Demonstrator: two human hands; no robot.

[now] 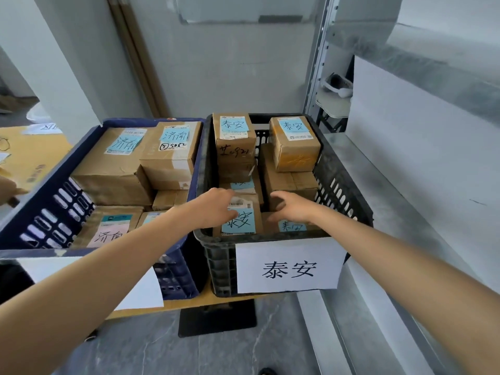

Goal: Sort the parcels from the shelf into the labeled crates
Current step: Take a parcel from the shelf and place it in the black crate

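A black crate (341, 185) with a white paper label 泰安 (289, 267) on its front holds several brown cardboard parcels with blue 泰安 notes. Both my hands reach into its near end. My left hand (216, 207) rests on the front parcel (243, 220), fingers lying over its top beside the blue note. My right hand (292, 207) hovers with relaxed fingers above another parcel (292, 226) at the front right, holding nothing. To the left a blue crate (48, 190) is filled with parcels marked 济南 (173, 150).
Both crates sit on a yellow table (189, 304). A grey metal shelf (405, 212) runs along the right, with its upright post (316, 63) behind the black crate. Another person's hand (8, 188) shows at the far left edge. Dark marbled floor lies below.
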